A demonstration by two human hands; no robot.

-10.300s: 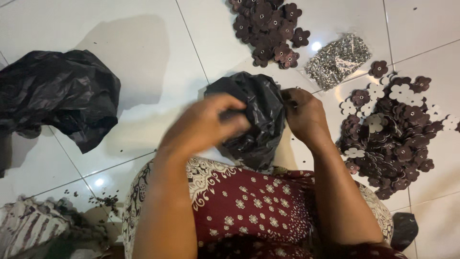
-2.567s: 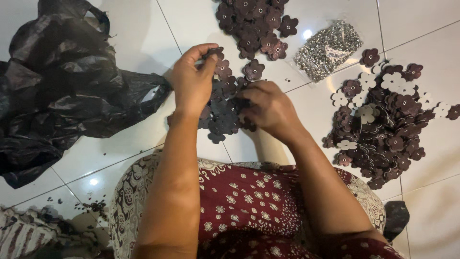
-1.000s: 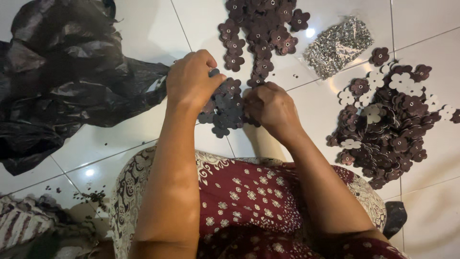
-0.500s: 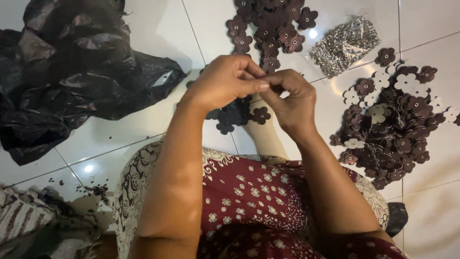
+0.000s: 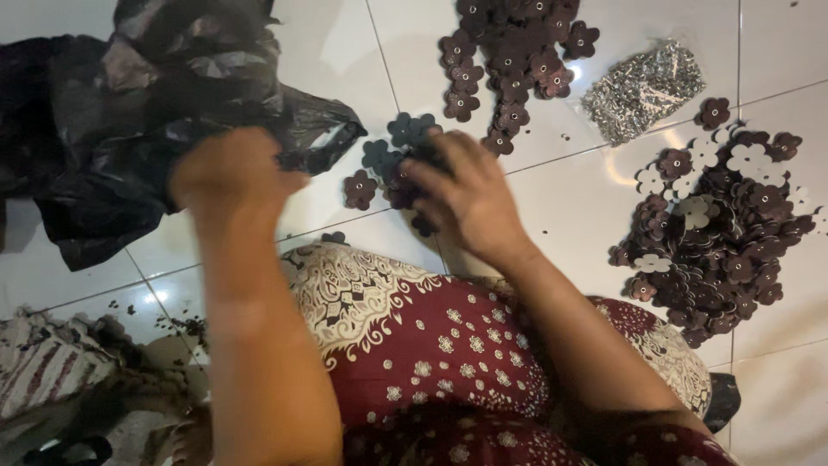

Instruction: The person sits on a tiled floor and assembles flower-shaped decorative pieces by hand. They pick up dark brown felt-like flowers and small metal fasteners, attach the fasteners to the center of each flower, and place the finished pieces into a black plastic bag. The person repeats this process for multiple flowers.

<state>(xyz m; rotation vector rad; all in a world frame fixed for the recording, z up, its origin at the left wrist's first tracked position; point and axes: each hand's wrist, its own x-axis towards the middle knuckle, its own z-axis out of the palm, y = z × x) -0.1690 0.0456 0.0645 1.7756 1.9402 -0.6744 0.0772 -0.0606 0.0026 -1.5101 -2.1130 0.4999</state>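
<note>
Dark brown flower-shaped pieces lie in three groups on a white tiled floor (image 5: 561, 224), seen from above by a seated person in a maroon patterned garment (image 5: 431, 362). The right hand (image 5: 466, 194) rests palm down on the nearest small cluster of flower pieces (image 5: 388, 164), fingers spread and covering part of it; whether any piece is pinched beneath the fingers cannot be told from this angle. The left hand (image 5: 233, 177) is blurred, loosely curled over the edge of a crumpled black plastic bag (image 5: 147, 112) at the left, and its grip cannot be made out. The two hands are apart, the small cluster lying between them and just in front of the person's knee.

A second pile of flower pieces (image 5: 513, 60) sits farther out, near the top of the view. Just to its right lies a clear packet of small silver metal parts (image 5: 642, 91). The largest heap of flower pieces (image 5: 720, 233), brown mixed with a few white ones, spreads along the right side, well apart from the hands. Striped cloth (image 5: 52, 380) lies bunched at the lower left, with dark crumbs scattered on the tiles beside it.
</note>
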